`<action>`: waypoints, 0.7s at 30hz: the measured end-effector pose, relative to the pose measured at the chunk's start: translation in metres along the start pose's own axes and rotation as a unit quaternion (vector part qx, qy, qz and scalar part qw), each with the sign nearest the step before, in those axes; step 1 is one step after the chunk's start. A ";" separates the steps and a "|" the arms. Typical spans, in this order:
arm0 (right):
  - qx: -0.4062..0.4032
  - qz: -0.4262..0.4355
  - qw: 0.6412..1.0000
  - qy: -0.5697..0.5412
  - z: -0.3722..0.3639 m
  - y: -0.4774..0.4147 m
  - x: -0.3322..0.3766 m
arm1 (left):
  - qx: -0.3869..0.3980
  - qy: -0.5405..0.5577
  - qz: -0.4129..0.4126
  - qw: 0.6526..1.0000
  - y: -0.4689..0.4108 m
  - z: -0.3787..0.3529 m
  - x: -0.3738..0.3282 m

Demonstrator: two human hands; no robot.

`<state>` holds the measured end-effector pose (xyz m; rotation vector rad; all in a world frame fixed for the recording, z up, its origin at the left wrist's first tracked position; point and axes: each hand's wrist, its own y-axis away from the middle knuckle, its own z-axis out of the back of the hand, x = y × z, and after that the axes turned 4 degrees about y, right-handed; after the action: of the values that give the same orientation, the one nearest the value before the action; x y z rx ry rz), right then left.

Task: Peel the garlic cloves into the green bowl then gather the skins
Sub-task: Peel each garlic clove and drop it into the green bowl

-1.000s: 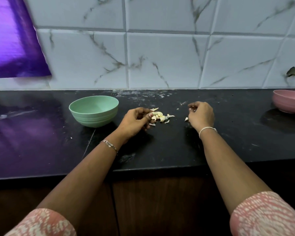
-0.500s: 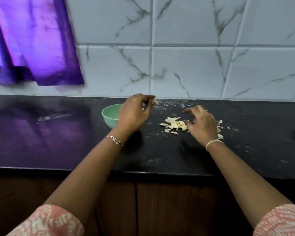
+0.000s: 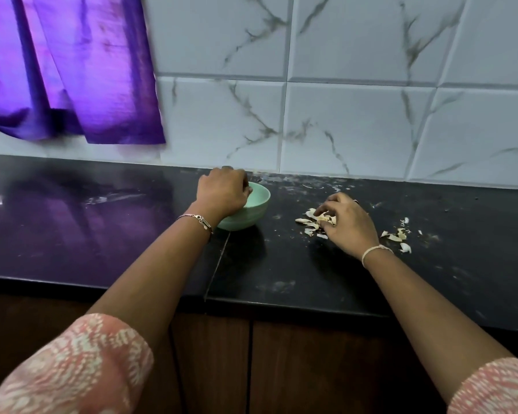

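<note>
The green bowl (image 3: 254, 211) stands on the black counter (image 3: 132, 234) near the tiled wall. My left hand (image 3: 222, 194) hangs over its near-left rim with the fingers curled down into it; the fingertips and the bowl's contents are hidden. To the right lies a pile of pale garlic skins (image 3: 309, 226). My right hand (image 3: 349, 227) rests on that pile, its curled fingers drawn round some of the skins. A smaller scatter of skins (image 3: 399, 235) lies just right of my right wrist.
A purple curtain (image 3: 72, 70) hangs over the wall at the upper left and is mirrored in the counter. White crumbs and smears dot the counter behind the bowl. The counter's front edge (image 3: 281, 304) runs above dark wooden cabinet doors.
My left hand has moved from beside the bowl, where it pinched a small piece, to over the bowl. My right hand has settled onto the skin pile. The view has shifted closer and left.
</note>
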<state>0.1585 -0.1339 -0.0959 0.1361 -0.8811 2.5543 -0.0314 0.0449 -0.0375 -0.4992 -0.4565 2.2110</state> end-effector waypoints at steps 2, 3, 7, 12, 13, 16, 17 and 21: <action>0.011 0.008 1.000 0.017 -0.001 -0.006 0.004 | -0.034 0.034 -0.024 0.999 0.000 0.001 -0.011; 0.019 0.013 0.999 0.028 -0.002 -0.010 0.008 | -0.050 0.063 -0.042 0.996 0.001 0.001 -0.018; 0.093 0.018 0.989 0.113 -0.007 -0.027 0.025 | -0.089 0.115 -0.107 0.984 0.010 -0.001 -0.055; 0.143 0.009 0.961 0.235 -0.018 -0.039 0.037 | -0.050 0.111 -0.132 0.984 0.025 -0.023 -0.078; 0.142 0.009 0.962 0.234 -0.019 -0.040 0.037 | -0.040 0.105 -0.131 0.985 0.027 -0.028 -0.078; 0.159 0.014 0.965 0.208 -0.019 -0.040 0.034 | -0.019 0.099 -0.125 0.987 0.033 -0.041 -0.076; 0.161 0.013 0.968 0.190 -0.020 -0.041 0.031 | -0.013 0.101 -0.121 0.987 0.035 -0.044 -0.075; 0.105 -0.023 0.994 -0.009 -0.010 -0.041 0.019 | 0.025 0.134 -0.087 0.987 0.038 -0.057 -0.070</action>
<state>0.1595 -0.0920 -0.0758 0.2388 -0.6054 2.6013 0.0146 -0.0239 -0.0907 -0.6922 -0.2886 1.9486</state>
